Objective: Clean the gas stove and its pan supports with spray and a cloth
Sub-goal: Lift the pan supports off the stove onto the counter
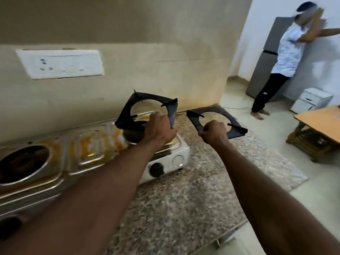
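Note:
A steel gas stove [88, 153] smeared with orange stains stands on the speckled granite counter [174, 199] at the left. My left hand [160, 131] grips one black square pan support [128, 109], tilted up above the stove's right burner. My right hand [214, 134] grips a second black pan support [233, 129], held flatter, just above the counter to the right of the stove. The left burner well [24, 162] lies bare. No spray or cloth is in view.
The beige wall [128, 34] with a white switch plate [60, 63] rises behind the stove. Beyond the counter's right end a person [287, 57] leans on a grey fridge [263, 70]. A white box [311, 100] and a wooden table [320, 126] stand on the floor.

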